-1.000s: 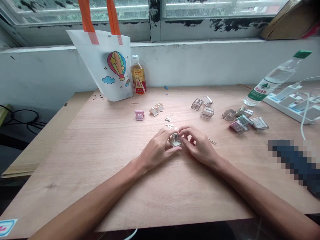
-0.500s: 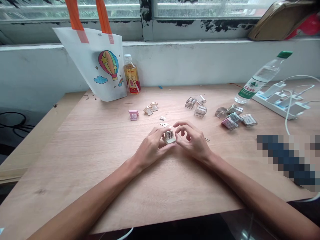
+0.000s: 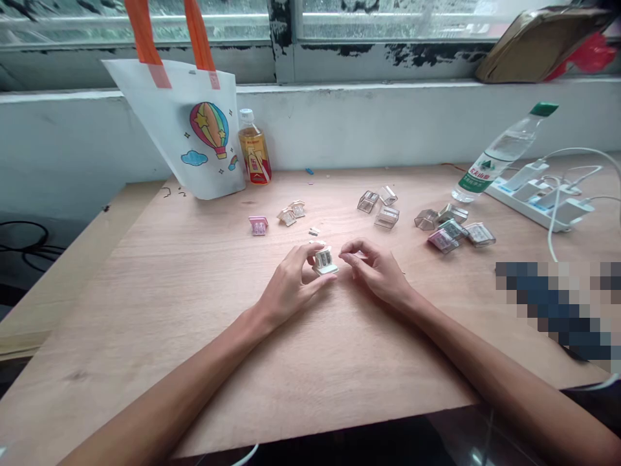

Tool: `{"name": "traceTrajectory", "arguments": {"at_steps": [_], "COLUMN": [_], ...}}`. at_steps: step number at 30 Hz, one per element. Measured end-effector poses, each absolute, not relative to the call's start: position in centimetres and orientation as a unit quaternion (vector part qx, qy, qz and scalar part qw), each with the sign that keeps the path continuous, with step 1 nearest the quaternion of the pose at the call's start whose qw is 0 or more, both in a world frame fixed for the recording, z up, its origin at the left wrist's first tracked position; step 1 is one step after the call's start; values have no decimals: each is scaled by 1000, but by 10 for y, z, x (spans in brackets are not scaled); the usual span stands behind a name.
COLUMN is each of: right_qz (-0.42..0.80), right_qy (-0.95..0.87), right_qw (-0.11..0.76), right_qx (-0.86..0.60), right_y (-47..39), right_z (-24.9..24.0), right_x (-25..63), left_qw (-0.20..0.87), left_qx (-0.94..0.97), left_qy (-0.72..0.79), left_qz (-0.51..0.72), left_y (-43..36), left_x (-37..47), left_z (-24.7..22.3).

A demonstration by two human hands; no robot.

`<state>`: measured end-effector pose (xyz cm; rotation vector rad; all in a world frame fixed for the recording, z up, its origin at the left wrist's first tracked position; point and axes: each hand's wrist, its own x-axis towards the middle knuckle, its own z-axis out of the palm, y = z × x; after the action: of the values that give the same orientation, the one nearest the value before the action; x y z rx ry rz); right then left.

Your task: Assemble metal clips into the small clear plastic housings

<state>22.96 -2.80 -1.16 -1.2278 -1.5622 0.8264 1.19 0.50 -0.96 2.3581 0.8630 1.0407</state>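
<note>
A cream two-hole pencil sharpener body (image 3: 325, 260) is upright on its flat base, gripped between the thumb and fingers of my left hand (image 3: 292, 285). My right hand (image 3: 377, 270) is just right of it, thumb and forefinger pinched together; anything between them is too small to make out. Small metal blades (image 3: 314, 232) lie behind my left fingertips. Farther back sit a pink sharpener insert (image 3: 259, 225) and two cream ones (image 3: 287, 215). Clear grey sharpener covers (image 3: 387, 217) stand in a group behind my right hand.
More sharpeners, among them a pink one (image 3: 443, 240), cluster at the right. A tilted water bottle (image 3: 499, 155) leans by a power strip (image 3: 528, 206) with cables. At the back left stand a white tote bag (image 3: 160, 123) and a drink bottle (image 3: 255, 152).
The fingers of my right hand have closed from a loose curl into a pinch. My left hand keeps hold of the sharpener body, which has tipped slightly. The view has shifted a little.
</note>
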Motion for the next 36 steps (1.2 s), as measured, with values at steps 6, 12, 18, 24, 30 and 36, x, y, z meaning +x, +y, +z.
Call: {"name": "traceTrajectory", "arguments": {"at_steps": [6, 12, 18, 24, 30, 36], "right_qz": [291, 251, 256, 229, 209, 207], "right_qy": [-695, -744, -746, -747, -761, -761], "right_qw": [446, 440, 442, 441, 432, 433], "right_qx": [-482, -435, -427, -441, -437, -437], "right_y": [-29, -30, -31, -30, -32, -31], "right_z": [-11, -11, -12, -16, -16, -17], "right_x": [227, 223, 220, 217, 216, 216], "left_qw": [214, 206, 191, 184, 174, 177], "left_qx": [862, 865, 877, 880, 878, 880], "left_qy": [295, 285, 269, 266, 276, 272], "left_qz": [354, 357, 350, 349, 352, 346], "left_y": [2, 1, 1, 0, -2, -2], "left_x": [12, 13, 13, 14, 14, 13], "left_z": [-10, -11, -11, -11, -11, -11]}}
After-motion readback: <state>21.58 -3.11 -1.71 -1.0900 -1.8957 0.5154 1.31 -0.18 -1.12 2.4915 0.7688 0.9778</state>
